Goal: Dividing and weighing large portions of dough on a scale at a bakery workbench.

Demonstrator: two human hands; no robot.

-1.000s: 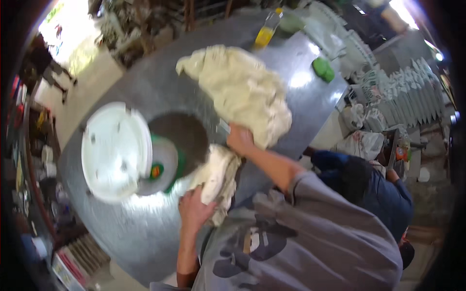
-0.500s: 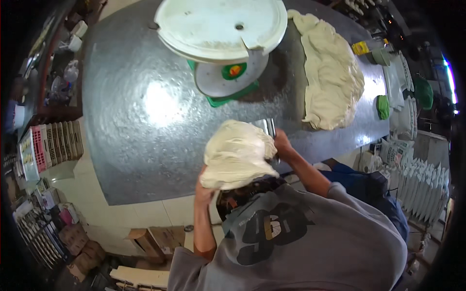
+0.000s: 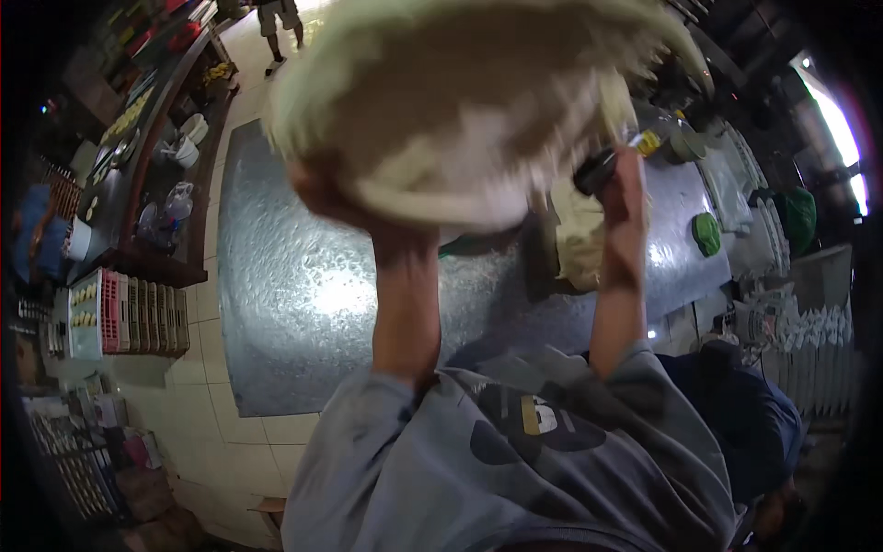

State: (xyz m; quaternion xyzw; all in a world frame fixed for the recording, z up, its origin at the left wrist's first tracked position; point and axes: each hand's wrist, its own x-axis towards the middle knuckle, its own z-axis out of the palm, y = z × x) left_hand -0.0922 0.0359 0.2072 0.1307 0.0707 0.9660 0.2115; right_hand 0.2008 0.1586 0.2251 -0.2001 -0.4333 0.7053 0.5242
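Note:
A large lump of pale dough (image 3: 478,138) is raised high above the table, close to the camera and smeared by motion. My left hand (image 3: 345,202) supports it from below at its left side, the fingers partly hidden by the dough. At the right, my right hand (image 3: 627,198) is closed around the black handle of a dough scraper (image 3: 596,172); its blade cannot be made out. More dough (image 3: 579,244) lies on the metal table (image 3: 285,368) beyond my right forearm. The raised lump covers most of the scale, leaving only a strip of its green base (image 3: 464,244).
A green bundle (image 3: 706,234) and a yellow-labelled container (image 3: 647,143) are at the table's right side. Stacked crates (image 3: 143,313) stand on the left floor. A person in dark blue (image 3: 745,396) is close by on my right; another person's legs (image 3: 276,28) show far off.
The dough has gone up from near the table's front edge toward the camera, carried on my left hand. My right hand has risen with the scraper. The view has shifted, and the scale is now mostly covered.

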